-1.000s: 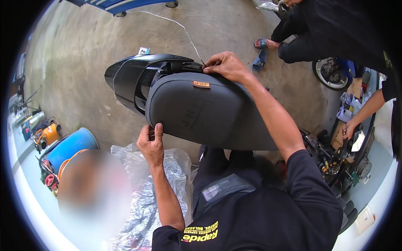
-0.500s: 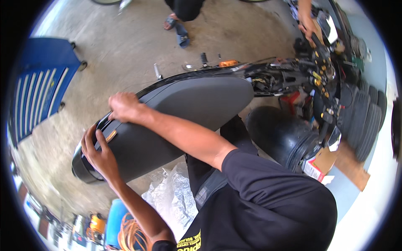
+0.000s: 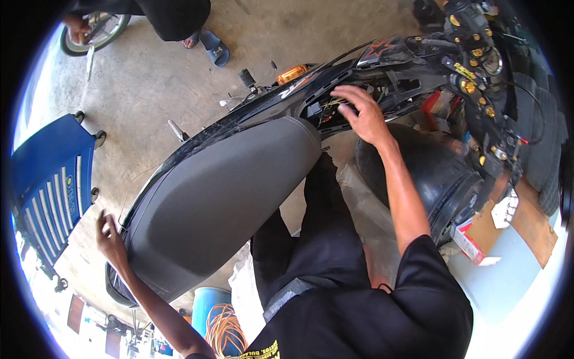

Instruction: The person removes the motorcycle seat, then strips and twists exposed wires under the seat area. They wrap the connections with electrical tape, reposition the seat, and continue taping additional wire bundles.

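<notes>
Loosely spread, the right hand (image 3: 366, 117) hangs over thin wiring (image 3: 332, 104); I can't tell whether the left hand (image 3: 111, 240) pinches anything. One rounded, matte grey seat (image 3: 221, 197) lies between them, atop one motorcycle (image 3: 276, 106).

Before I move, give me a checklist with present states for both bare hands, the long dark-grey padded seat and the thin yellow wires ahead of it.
1. Right hand free of tools: ok, fingers spread, none visible.
2. Left hand off the seat: cannot tell, it is at the rear edge.
3. Wires covered: not ok, exposed.
4. Seat latched: cannot tell, no latch visible.
5. Co-worker's dark-blue open slipper clear of the seat: ok, apart on the floor.
</notes>
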`<state>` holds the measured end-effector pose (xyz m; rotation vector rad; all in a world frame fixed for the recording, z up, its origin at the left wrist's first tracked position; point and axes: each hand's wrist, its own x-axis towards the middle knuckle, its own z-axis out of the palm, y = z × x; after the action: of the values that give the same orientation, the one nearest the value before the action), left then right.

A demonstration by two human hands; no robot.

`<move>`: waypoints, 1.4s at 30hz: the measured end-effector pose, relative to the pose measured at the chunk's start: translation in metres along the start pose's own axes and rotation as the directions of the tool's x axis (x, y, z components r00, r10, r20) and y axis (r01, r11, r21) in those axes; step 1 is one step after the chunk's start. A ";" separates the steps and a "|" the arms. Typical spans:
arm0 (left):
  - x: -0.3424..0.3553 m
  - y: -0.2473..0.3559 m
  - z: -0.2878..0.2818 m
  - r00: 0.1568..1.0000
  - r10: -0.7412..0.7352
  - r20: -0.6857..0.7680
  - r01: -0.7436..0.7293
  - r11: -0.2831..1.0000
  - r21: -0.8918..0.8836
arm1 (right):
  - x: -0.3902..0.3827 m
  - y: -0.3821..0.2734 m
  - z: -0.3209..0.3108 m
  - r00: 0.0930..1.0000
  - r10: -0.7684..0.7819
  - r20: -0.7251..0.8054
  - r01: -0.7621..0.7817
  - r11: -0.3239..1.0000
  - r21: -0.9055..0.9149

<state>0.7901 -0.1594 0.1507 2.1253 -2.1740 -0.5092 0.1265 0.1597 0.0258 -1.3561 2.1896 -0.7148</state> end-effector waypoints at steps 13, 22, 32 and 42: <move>-0.293 0.462 0.248 0.809 0.169 0.563 0.445 0.451 -0.774 | 0.013 0.037 0.014 0.909 -0.389 0.147 0.410 0.899 -0.157; -0.288 0.470 0.338 0.690 -0.051 0.722 0.596 -0.526 -0.607 | 0.028 0.045 -0.008 0.928 -0.290 0.232 0.296 0.955 0.011; -0.253 0.483 0.375 0.799 -0.099 0.593 0.386 -0.672 -0.632 | 0.046 0.048 -0.024 0.912 -0.314 0.264 0.324 0.946 0.003; -0.273 0.479 0.370 0.908 -0.039 0.418 0.399 -0.234 -0.887 | 0.027 0.060 0.004 0.953 -0.273 0.134 0.267 0.962 0.066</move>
<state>0.2428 0.1776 -0.0171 1.2557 -0.4527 -1.8086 0.0783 0.1570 -0.0184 -1.6486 1.8859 -0.7373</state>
